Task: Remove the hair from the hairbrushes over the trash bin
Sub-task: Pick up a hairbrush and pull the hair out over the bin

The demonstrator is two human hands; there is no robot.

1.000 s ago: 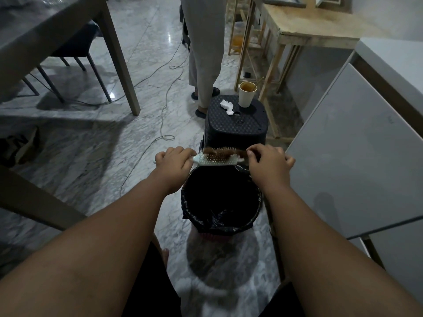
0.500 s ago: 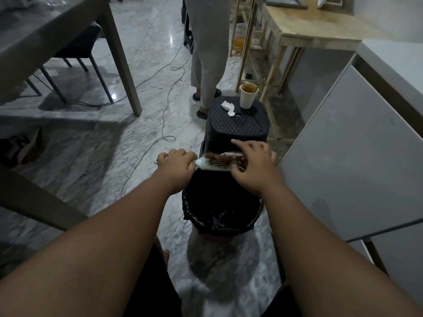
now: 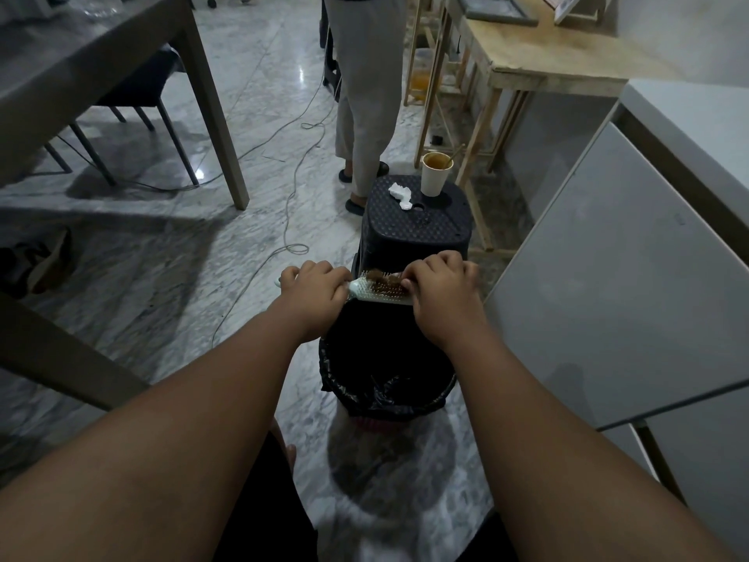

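A pale green hairbrush (image 3: 371, 294) lies level over the far rim of the trash bin (image 3: 356, 393), which is lined with a black bag. My left hand (image 3: 314, 292) is closed around the brush's handle. A clump of brown hair (image 3: 383, 279) sits in the bristles. My right hand (image 3: 439, 296) covers the brush's right end, its fingertips pinching at the hair clump.
A black plastic stool (image 3: 417, 225) stands just behind the bin, with a paper cup (image 3: 435, 174) and a crumpled tissue (image 3: 401, 194) on it. Beyond it stands a person (image 3: 362, 95). A white cabinet (image 3: 632, 269) is on the right, a table leg (image 3: 215, 111) and cables on the left.
My right hand has slid leftward along the brush head onto the hair, then curled its fingers into the clump. The left hand has kept its hold on the handle.
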